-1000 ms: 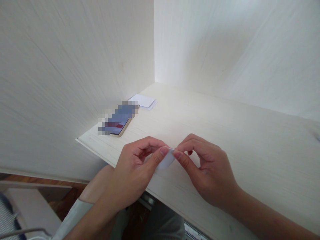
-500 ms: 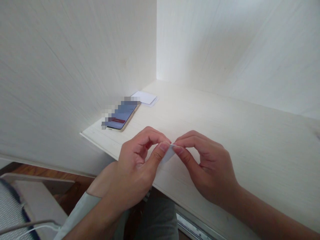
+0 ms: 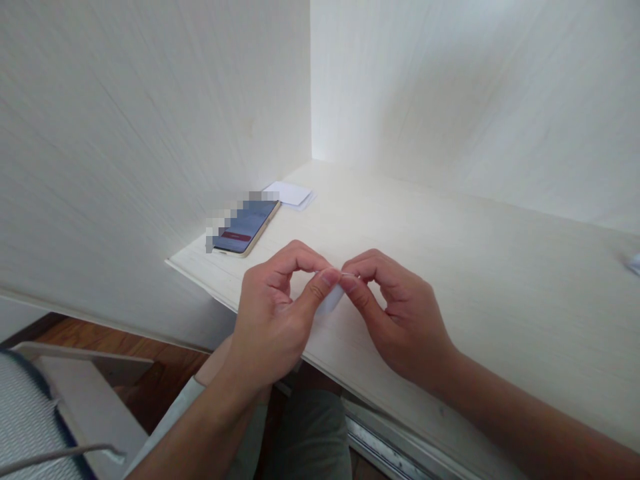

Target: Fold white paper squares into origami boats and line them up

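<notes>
Your left hand [image 3: 273, 313] and right hand [image 3: 395, 313] stayed pinched on small white slip [image 3: 330, 301] between them, above near edge of desk [image 3: 450, 253]. Since earlier frame: hands shifted slightly farther, less slip visible. Phone [image 3: 245, 230] unmoved, far left.

No text is legible; the phone [image 3: 243, 227] screen is blurred.

Both hands pinch a small white slip above the worktop edge.

Left hand [image 3: 273, 320] and right hand [image 3: 395, 317] meet thumb-to-forefinger on the paper slip [image 3: 331, 300], just above the pale wood-grain worktop [image 3: 450, 267]. Phone [image 3: 246, 228] lies flat near the left wall; white cards [image 3: 291, 194] lie just beyond it, toward the corner.
</notes>
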Action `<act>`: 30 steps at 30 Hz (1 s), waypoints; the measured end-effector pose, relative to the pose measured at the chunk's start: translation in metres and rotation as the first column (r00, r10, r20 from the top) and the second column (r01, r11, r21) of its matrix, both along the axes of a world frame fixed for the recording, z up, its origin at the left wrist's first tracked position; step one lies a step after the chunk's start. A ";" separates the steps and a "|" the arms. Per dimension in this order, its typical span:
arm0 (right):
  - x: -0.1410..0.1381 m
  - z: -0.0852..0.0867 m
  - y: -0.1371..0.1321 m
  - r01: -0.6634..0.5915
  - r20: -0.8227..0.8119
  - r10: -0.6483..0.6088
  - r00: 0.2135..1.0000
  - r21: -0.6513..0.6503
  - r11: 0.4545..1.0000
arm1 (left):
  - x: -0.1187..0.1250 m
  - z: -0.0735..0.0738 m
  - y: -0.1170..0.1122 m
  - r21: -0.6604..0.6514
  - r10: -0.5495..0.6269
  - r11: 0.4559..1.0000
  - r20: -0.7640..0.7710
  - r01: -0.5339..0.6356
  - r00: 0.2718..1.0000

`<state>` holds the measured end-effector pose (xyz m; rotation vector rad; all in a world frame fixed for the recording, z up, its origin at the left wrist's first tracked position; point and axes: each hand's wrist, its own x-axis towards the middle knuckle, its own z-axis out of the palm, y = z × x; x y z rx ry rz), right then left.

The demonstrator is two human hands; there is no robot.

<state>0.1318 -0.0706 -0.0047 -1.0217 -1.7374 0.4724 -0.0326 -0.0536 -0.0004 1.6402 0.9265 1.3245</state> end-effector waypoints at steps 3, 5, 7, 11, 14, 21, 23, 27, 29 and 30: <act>-0.002 0.001 -0.001 -0.023 -0.009 0.024 1.000 0.026 0.999 | -0.001 0.001 0.002 0.047 -0.022 0.999 0.009 0.021 1.000; -0.004 0.000 -0.003 -0.030 0.002 0.030 1.000 0.031 0.999 | -0.003 0.006 0.003 0.088 -0.016 0.996 0.057 0.011 0.998; -0.006 -0.003 -0.005 -0.083 0.059 0.082 0.995 0.020 0.996 | -0.006 0.016 0.004 0.128 0.008 0.991 0.162 -0.029 0.987; -0.008 -0.007 -0.008 -0.240 0.164 0.253 0.954 -0.092 0.966 | -0.017 0.041 0.005 0.175 0.042 0.978 0.368 -0.114 0.929; -0.003 -0.004 -0.006 -0.170 0.046 0.184 0.982 -0.221 0.960 | -0.022 0.043 0.006 0.111 0.039 0.991 0.322 -0.079 0.946; 0.000 0.002 -0.005 -0.243 -0.183 0.193 0.964 -0.310 0.919 | -0.007 0.005 0.014 -0.102 -0.025 0.993 0.336 0.063 0.942; -0.001 -0.001 -0.005 -0.191 -0.152 0.148 0.977 -0.323 0.927 | 0.000 -0.001 0.015 -0.145 -0.013 0.987 0.367 0.071 0.930; 0.003 -0.006 0.001 -0.094 -0.103 0.062 0.993 -0.343 0.935 | 0.009 -0.010 0.019 -0.199 0.015 0.978 0.397 0.070 0.918; 0.006 -0.007 0.005 -0.080 -0.096 0.048 0.994 -0.360 0.929 | 0.011 -0.013 0.021 -0.241 -0.018 0.963 0.399 0.124 0.917; 0.008 -0.008 0.007 -0.082 -0.092 0.051 0.994 -0.369 0.926 | 0.012 -0.014 0.022 -0.262 -0.035 0.953 0.400 0.151 0.916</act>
